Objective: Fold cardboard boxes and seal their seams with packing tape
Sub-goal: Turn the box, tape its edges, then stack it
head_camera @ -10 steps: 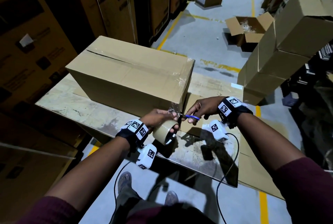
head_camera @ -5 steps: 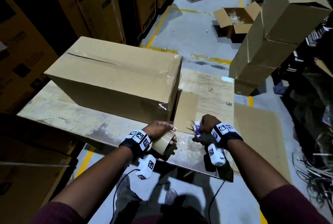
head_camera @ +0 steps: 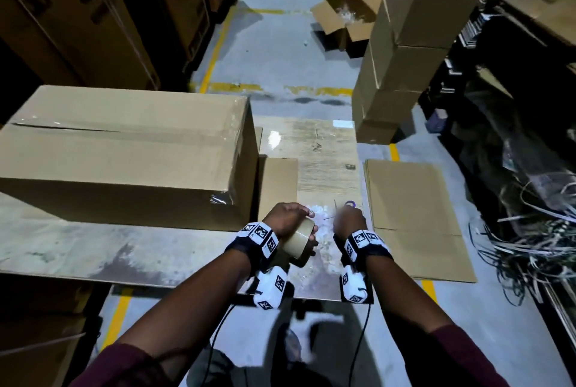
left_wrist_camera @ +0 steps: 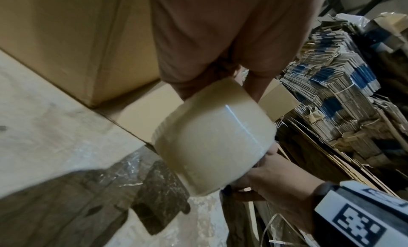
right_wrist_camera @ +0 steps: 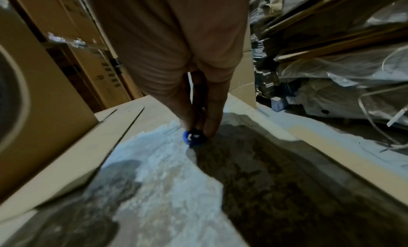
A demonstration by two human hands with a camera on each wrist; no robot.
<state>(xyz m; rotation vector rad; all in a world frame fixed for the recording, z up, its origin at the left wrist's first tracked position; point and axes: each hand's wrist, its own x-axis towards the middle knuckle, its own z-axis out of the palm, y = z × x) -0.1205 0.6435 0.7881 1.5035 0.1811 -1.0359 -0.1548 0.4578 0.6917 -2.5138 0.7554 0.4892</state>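
A large brown cardboard box (head_camera: 124, 153) lies on the worn table (head_camera: 93, 249), its top seam taped and a loose end of clear tape at its near right corner. My left hand (head_camera: 288, 218) grips a tan roll of packing tape (head_camera: 298, 238) just above the table, right of the box; the roll (left_wrist_camera: 214, 146) fills the left wrist view. My right hand (head_camera: 347, 221) is beside it. Its fingertips pinch the blue handle of a pair of scissors (right_wrist_camera: 194, 137) down at the tabletop. The blades are blurred in the head view.
A flat cardboard piece (head_camera: 277, 181) sticks out from under the box. On the floor to the right lie flattened cardboard sheets (head_camera: 414, 218) and tangled strapping (head_camera: 530, 230). Stacked boxes (head_camera: 405, 59) and an open carton (head_camera: 346, 18) stand beyond; tall cartons (head_camera: 78, 12) line the left.
Both hands have come away from the box's near right corner toward me. The tape roll is no longer joined to the box. My right hand has lowered the scissors to the table.
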